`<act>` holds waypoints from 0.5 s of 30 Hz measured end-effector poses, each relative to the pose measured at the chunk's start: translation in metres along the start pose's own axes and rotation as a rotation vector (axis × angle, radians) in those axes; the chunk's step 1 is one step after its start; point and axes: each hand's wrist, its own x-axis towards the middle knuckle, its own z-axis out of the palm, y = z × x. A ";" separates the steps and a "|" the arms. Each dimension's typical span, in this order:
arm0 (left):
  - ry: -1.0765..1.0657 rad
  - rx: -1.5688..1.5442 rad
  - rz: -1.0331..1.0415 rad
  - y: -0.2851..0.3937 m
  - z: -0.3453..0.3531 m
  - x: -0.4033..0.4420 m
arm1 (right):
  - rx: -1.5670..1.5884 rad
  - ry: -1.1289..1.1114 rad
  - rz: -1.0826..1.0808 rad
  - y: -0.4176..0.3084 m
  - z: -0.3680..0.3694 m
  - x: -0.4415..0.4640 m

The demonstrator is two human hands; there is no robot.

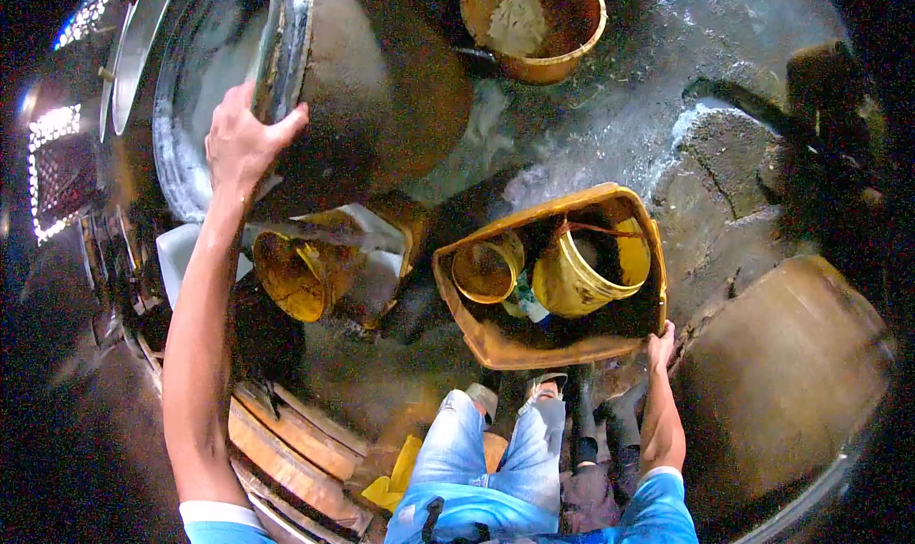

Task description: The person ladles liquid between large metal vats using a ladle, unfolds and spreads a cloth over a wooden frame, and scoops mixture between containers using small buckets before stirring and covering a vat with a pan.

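My left hand (246,139) rests on the rim of a large round vessel (348,77) at the upper left, thumb over the outer edge and fingers over the inside. With my right hand (660,346) I grip the lower right corner of an orange-brown crate (562,355). Inside that crate are a yellow bucket (572,282) with a reddish handle, a smaller round yellowish container (484,269) and a small bluish-white item (530,301).
An orange bucket (548,70) holding a pale lump stands at the top. Below the vessel lies a tilted yellow bucket (291,282). Curved wooden pieces (286,453) are at the lower left, a broad brown surface (782,372) at the right.
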 end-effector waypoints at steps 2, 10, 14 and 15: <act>-0.033 -0.049 -0.027 0.002 -0.002 0.000 | -0.071 0.027 0.048 -0.012 0.004 0.001; -0.006 -0.130 0.003 0.007 -0.007 0.002 | -0.186 0.140 -0.363 -0.035 0.009 0.040; 0.024 -0.135 0.034 0.008 -0.007 0.005 | -0.295 0.119 -0.454 -0.103 0.008 0.074; 0.029 -0.154 0.052 0.011 -0.011 0.007 | -0.316 0.163 -0.531 -0.118 0.013 0.086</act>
